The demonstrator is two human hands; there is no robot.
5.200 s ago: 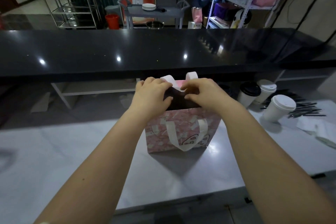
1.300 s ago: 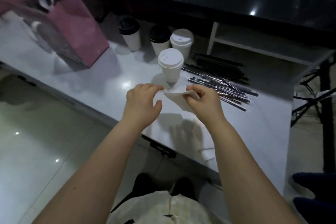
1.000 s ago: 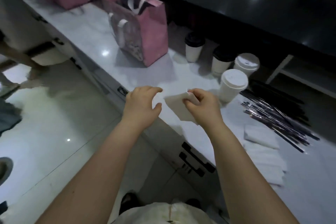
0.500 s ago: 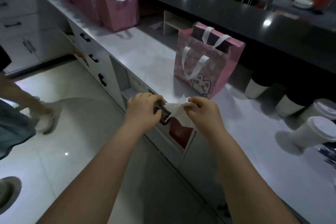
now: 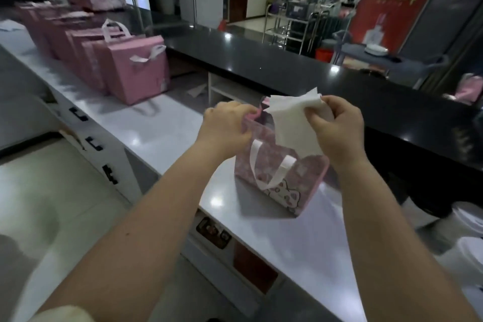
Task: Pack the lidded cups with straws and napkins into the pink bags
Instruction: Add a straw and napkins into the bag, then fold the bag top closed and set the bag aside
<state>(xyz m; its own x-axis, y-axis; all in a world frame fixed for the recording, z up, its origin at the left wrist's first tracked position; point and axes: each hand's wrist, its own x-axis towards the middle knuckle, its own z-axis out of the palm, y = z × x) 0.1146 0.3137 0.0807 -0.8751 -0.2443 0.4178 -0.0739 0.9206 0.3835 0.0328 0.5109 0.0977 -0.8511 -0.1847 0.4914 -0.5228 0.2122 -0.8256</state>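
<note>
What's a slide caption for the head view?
Right hand holds a napkin over the pink bag while left hand grips its rim.

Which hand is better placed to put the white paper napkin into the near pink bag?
The right hand: it pinches the white paper napkin just above the patterned pink bag, while the left hand grips the bag's top edge, probably to steady it.

Left hand (image 5: 227,125) came off the napkin (image 5: 292,123) and gripped the near rim of the pink bag (image 5: 285,180). Right hand (image 5: 337,125) raised the napkin, pinched at its top edge, from off the counter edge to over the bag's mouth.
</note>
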